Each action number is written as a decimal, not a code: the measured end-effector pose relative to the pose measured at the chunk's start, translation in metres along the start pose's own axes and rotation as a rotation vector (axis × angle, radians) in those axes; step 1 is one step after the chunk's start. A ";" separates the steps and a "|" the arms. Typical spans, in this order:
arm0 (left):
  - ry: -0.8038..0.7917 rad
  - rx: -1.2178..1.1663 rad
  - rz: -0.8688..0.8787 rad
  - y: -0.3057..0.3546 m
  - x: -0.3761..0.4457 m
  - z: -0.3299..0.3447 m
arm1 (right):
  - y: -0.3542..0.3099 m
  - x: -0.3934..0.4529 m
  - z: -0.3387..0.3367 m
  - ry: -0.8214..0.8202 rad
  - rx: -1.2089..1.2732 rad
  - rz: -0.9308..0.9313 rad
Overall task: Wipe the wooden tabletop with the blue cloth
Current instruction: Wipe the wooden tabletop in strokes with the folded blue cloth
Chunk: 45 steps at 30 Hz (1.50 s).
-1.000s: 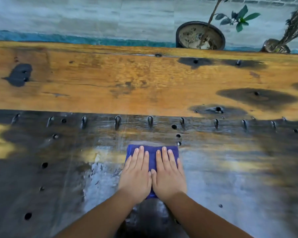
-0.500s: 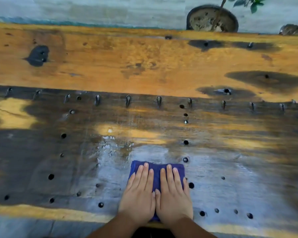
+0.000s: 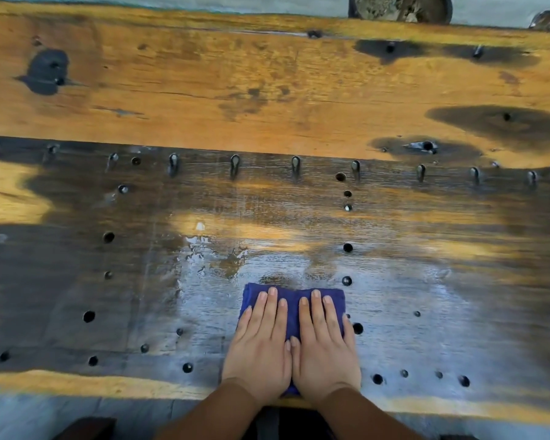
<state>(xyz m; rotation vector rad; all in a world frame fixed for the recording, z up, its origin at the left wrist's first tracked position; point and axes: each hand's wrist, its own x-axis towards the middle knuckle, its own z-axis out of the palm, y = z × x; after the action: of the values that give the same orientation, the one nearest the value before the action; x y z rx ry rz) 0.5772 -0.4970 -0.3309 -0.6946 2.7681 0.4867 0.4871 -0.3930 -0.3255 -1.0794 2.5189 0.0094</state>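
A folded blue cloth (image 3: 292, 301) lies flat on the wooden tabletop (image 3: 267, 100), close to the near edge at centre. My left hand (image 3: 259, 347) and my right hand (image 3: 324, 347) press side by side on top of it, palms down, fingers stretched forward. Only the cloth's far part and a strip between the hands show. The wood around and beyond the cloth is wet and shiny; the far plank is dry and orange-brown.
Rows of dark holes and metal pegs (image 3: 234, 165) stud the near dark plank. A round plant pot (image 3: 400, 7) stands beyond the far edge at the upper right. Grey floor (image 3: 77, 411) shows below the near edge.
Both hands pulled the cloth toward me, from the middle of the dark plank to its near edge, leaving a wet streak. The view tilted down, so the table's near edge came into sight.
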 end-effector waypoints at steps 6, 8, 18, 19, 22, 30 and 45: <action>-0.028 -0.001 -0.001 0.000 0.001 0.001 | -0.003 -0.002 0.002 0.015 -0.043 0.006; -0.030 0.025 -0.012 0.000 0.004 0.003 | 0.000 0.000 0.001 0.025 -0.065 0.015; -0.053 0.057 0.088 -0.069 -0.034 -0.008 | -0.075 -0.015 0.020 -0.010 -0.053 0.069; -0.052 0.053 0.065 -0.080 -0.042 -0.011 | -0.088 -0.016 0.021 -0.024 -0.049 0.054; -0.057 0.052 0.026 -0.099 -0.055 -0.016 | -0.111 -0.015 0.021 -0.018 -0.032 0.037; -0.053 0.027 0.026 -0.101 -0.054 -0.020 | -0.114 -0.012 0.018 -0.074 -0.024 0.012; 0.036 0.084 -0.039 -0.143 0.088 -0.054 | -0.114 0.147 -0.015 0.025 -0.017 -0.059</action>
<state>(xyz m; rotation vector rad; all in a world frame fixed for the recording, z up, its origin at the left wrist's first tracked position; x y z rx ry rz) 0.5638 -0.6720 -0.3460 -0.7431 2.7845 0.3508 0.4697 -0.5773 -0.3481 -1.1676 2.5119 0.0015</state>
